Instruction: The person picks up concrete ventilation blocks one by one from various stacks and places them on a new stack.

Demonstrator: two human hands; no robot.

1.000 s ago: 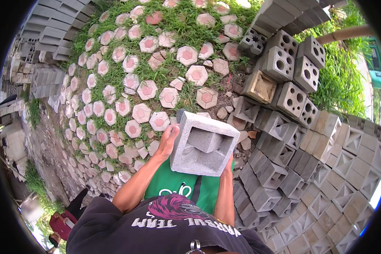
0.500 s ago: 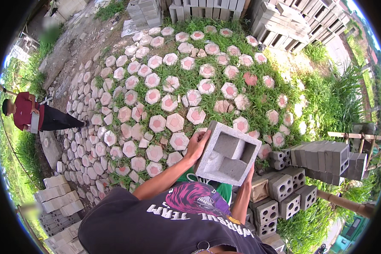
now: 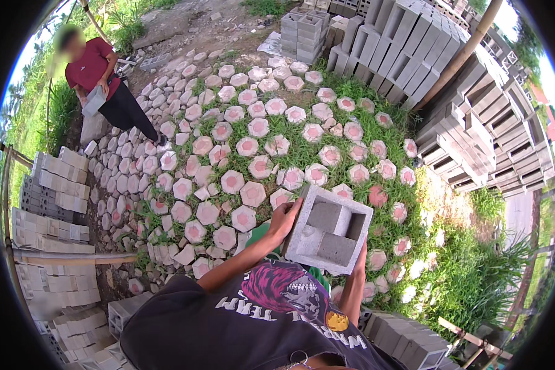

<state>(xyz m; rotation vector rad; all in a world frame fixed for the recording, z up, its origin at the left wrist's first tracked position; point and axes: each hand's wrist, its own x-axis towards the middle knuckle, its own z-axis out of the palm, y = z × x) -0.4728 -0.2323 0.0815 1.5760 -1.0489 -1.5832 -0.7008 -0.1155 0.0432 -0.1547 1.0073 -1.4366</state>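
Observation:
A grey hollow concrete block is held up before my chest, its recessed cavities facing up. My left hand grips its left side, the fingers wrapped over the upper edge. On the opposite side my right hand presses against the block's wall; most of its fingers are hidden behind it. Below the block lies ground paved with pale hexagonal stones, many with pink centres, with grass between them.
At the left a person in a dark red shirt holds a grey block. Block stacks stand at the far side, right, left and lower right. A bamboo pole slants near the right stacks; another pole juts in from the left.
My view has swung to the right stacks' far end and the person now appears larger and nearer. Both hands still hold the block, its position before me nearly the same.

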